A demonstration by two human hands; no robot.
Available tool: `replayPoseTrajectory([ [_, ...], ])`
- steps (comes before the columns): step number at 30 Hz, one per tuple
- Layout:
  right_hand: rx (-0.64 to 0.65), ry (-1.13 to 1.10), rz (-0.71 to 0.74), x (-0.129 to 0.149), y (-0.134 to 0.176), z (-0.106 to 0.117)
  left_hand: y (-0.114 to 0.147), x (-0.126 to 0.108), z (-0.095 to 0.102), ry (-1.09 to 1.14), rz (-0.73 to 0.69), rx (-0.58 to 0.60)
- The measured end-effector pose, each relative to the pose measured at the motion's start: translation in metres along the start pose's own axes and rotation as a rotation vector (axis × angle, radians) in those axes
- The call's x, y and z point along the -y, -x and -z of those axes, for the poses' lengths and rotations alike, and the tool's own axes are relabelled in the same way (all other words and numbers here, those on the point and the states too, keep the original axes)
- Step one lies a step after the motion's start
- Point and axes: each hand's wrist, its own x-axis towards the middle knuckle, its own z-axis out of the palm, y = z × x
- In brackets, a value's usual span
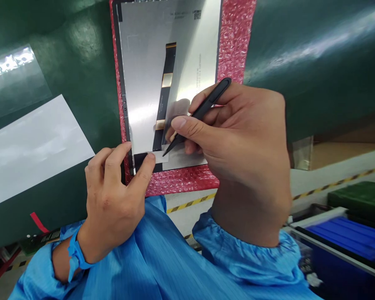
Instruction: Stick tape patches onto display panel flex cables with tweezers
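Observation:
A silver display panel [143, 62] lies back-side up on a red bubble-wrap sheet [234, 37]. A black flex cable [167, 83] with gold pads runs down its middle. My right hand [237, 133] holds black tweezers [203, 108] like a pen, their tip touching a small pale strip [159, 156] at the panel's near edge. My left hand [112, 196] steadies the panel's near left corner, thumb and forefinger pressing on the edge beside the strip. A blue wrist strap [76, 254] circles my left wrist.
The green table mat [315, 54] spreads under everything. A white sheet [31, 146] lies at the left, with a clear film [12, 71] behind it. Beyond the table's near edge at the lower right are a blue tray [346, 237] and floor with yellow-black tape [190, 203].

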Motion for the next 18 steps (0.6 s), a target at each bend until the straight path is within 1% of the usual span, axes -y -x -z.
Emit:
replayPoseTrajectory([
  [10, -0.033, 0.067, 0.004, 0.0021, 0.0010, -0.0020, 0.0003, -0.0010, -0.0008, -0.041, -0.007, 0.010],
  [15, -0.144, 0.088, -0.034, 0.0043, 0.0031, -0.0025, 0.0001, -0.0049, 0.0006, -0.162, -0.034, 0.034],
  [18, -0.208, 0.055, -0.032, 0.0041, 0.0034, -0.0008, 0.0000, -0.0061, 0.0026, -0.209, -0.044, 0.046],
])
